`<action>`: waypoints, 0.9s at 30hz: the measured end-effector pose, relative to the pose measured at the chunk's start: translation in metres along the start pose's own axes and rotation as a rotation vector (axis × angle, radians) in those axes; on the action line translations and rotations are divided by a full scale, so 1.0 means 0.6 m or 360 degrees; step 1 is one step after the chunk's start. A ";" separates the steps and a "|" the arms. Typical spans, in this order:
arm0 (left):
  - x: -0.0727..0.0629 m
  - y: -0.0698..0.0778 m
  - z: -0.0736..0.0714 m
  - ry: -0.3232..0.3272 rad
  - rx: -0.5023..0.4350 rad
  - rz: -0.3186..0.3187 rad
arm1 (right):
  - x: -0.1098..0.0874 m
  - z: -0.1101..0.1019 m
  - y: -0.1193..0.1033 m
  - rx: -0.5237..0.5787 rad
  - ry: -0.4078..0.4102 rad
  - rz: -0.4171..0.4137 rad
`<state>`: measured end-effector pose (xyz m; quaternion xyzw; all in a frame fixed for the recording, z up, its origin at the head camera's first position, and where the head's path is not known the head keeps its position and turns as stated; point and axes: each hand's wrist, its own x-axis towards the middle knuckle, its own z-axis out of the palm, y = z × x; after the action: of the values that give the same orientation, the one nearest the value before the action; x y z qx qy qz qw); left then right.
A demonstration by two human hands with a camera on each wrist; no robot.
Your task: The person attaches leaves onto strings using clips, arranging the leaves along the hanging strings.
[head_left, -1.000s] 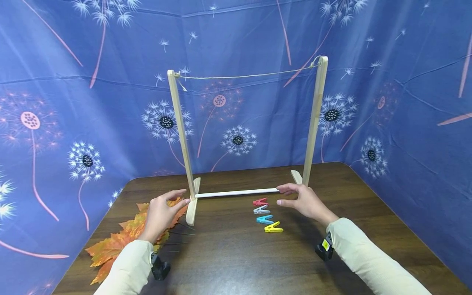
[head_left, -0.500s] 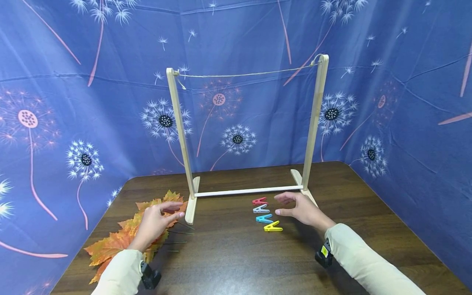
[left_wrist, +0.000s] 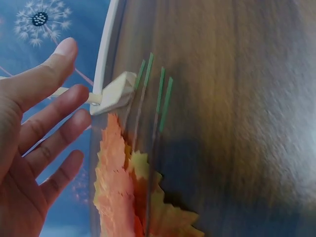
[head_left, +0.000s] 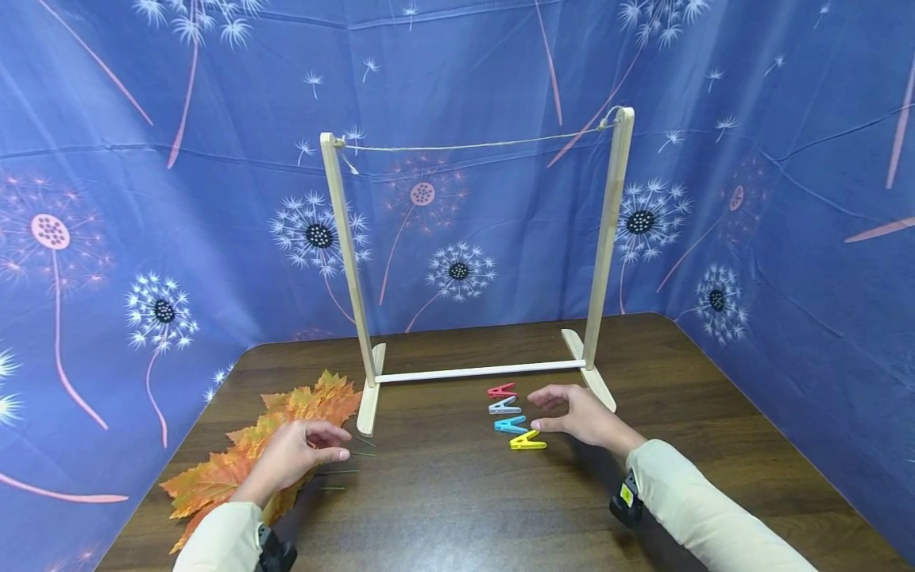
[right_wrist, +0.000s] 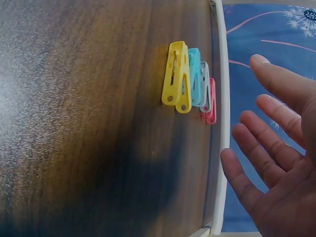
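Observation:
Over the orange and yellow artificial maple leaves (head_left: 239, 453) my left hand (head_left: 295, 454) hovers with relaxed fingers, holding nothing. Thin stems with green tips (left_wrist: 160, 98) stick out from the leaves toward the table's middle. My right hand (head_left: 582, 417), likewise holding nothing, is beside a column of clothespins. Nearest its thumb lies the yellow clothespin (head_left: 527, 441). Behind that one are the blue clothespin (head_left: 510, 424), the white-grey clothespin (head_left: 504, 406) and the red clothespin (head_left: 502, 390). In the right wrist view the fingers (right_wrist: 266, 143) are spread and apart from the pins.
A wooden frame stands at the back, with a left post (head_left: 348, 262), a right post (head_left: 608, 246) and a white bottom rod (head_left: 479, 371). A thin string (head_left: 472, 146) is tied between the post tops. Blue dandelion-print cloth (head_left: 457, 63) hangs behind the brown table (head_left: 443, 500).
Both hands have drawn back toward the person from near the frame's base. My left hand has moved down and left over the leaves; the right has come level with the nearer clothespins.

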<state>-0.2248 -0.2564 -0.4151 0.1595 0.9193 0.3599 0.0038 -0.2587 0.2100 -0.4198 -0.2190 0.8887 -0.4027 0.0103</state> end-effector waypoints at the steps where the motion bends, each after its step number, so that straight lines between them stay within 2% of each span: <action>1: -0.002 -0.003 0.000 -0.0032 -0.0016 0.0007 | -0.001 0.001 0.000 -0.0005 -0.0008 0.0007; 6: -0.012 -0.015 0.002 -0.0168 -0.0070 0.0044 | -0.004 0.006 0.001 -0.0045 -0.0060 0.0020; 13: -0.017 -0.036 0.011 -0.0281 -0.0023 0.0113 | -0.009 0.014 0.001 -0.0078 -0.0103 0.0027; 19: -0.019 -0.043 0.016 -0.0303 0.0015 0.0132 | -0.011 0.022 0.006 -0.0102 -0.0127 0.0064; 27: -0.019 -0.040 0.019 -0.0314 0.0218 0.0146 | -0.011 0.030 0.014 -0.0144 -0.0153 0.0075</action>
<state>-0.2198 -0.2690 -0.4405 0.2357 0.9286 0.2786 0.0668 -0.2522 0.2049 -0.4388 -0.2173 0.9094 -0.3508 0.0524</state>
